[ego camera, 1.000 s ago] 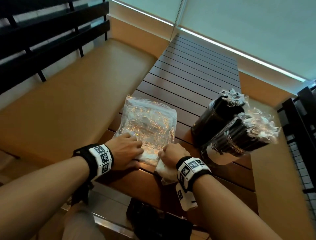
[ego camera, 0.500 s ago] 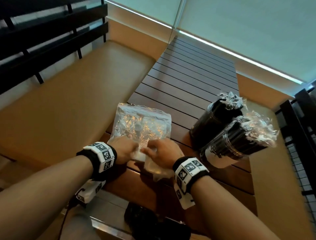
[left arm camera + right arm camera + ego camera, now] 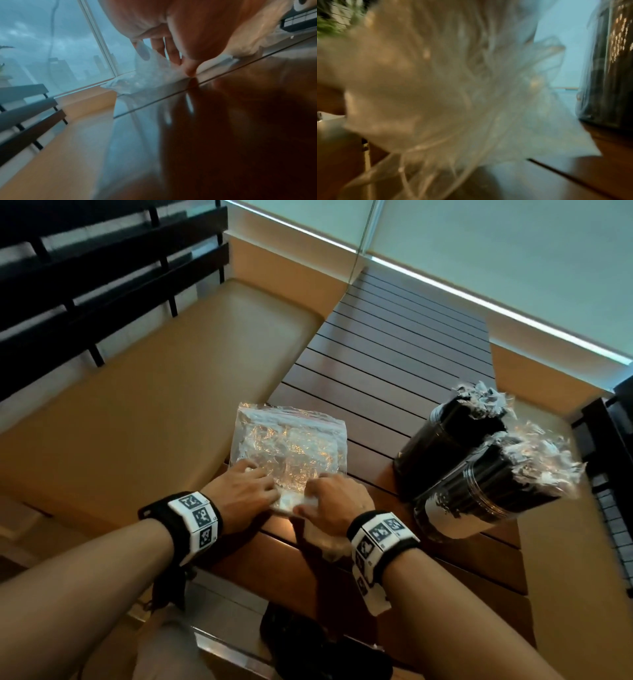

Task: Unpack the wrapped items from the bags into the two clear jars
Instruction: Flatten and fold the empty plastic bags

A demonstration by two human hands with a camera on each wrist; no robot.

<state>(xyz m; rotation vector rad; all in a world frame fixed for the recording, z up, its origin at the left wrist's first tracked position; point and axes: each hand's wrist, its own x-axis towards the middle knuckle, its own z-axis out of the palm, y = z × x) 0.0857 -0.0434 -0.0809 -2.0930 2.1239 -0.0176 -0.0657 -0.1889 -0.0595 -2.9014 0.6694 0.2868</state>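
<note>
Slatted dark wood surface with a tan bench seat alongside it and big frosted windows behind. Clear zip bag full of wrapped stuff lies flat near the front edge. Left hand is on the bag's near left corner, fingers bent down over the plastic with the tips on it; from the wrist cam the thumb tip presses right at the bag's edge on the wood. Right hand is at the near right corner, fingers curled, and it's got a second crumpled clear bag bunched under the palm, hanging off toward the person. Two clear jars stand just right of the bag, already stuffed with dark wrapped items, not touching either hand.
</note>
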